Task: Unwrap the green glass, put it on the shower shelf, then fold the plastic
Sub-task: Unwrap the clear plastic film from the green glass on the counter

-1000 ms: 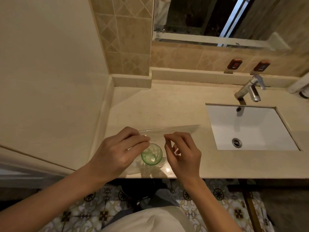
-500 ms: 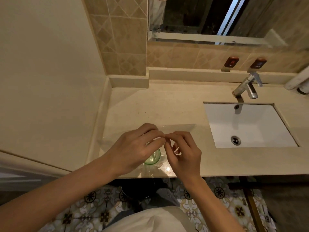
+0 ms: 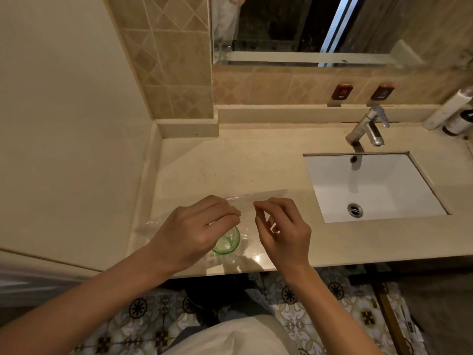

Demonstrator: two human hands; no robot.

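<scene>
With each hand's grip, left hand [image 3: 197, 229] and right hand [image 3: 281, 229], pinched together on the plastic [image 3: 256, 198], pull gently apart so the green glass [image 3: 227, 243] just below stays standing.

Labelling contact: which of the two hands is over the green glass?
The left hand: its fingers cover part of the green glass rim. The right hand sits beside the glass, toward the sink, pinched above the plastic.
</scene>
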